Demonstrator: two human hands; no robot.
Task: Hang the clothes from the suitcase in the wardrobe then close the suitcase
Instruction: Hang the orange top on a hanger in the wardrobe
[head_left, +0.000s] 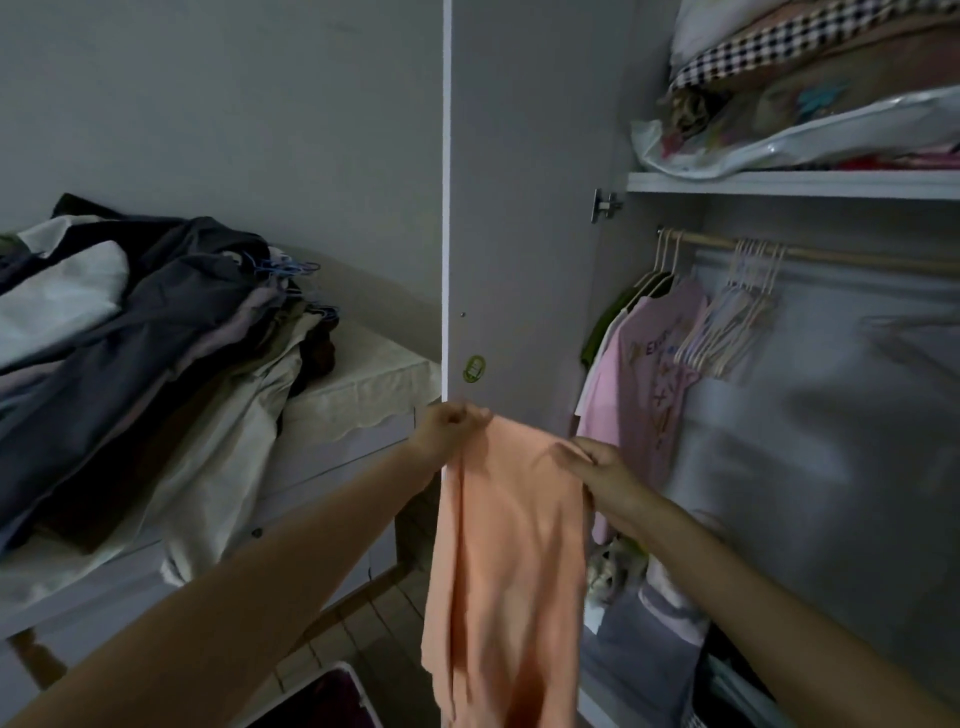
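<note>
Pinching the orange garment (506, 545) up: left hand (447, 428), right hand (605, 480).

A person holds a garment (506, 545) up before an open wardrobe (810, 184).

The left hand (447, 428) and right hand (605, 475) each grip its top edge, in front of the wardrobe door (519, 208). Right of the door, shirts (639, 364) and bare hangers (727, 332) hang on a rail (831, 254), under a shelf of bedding (810, 88). To the left, a clothes pile (145, 332) lies on a table (358, 395). A suitcase (332, 696) corner sits below.
</note>
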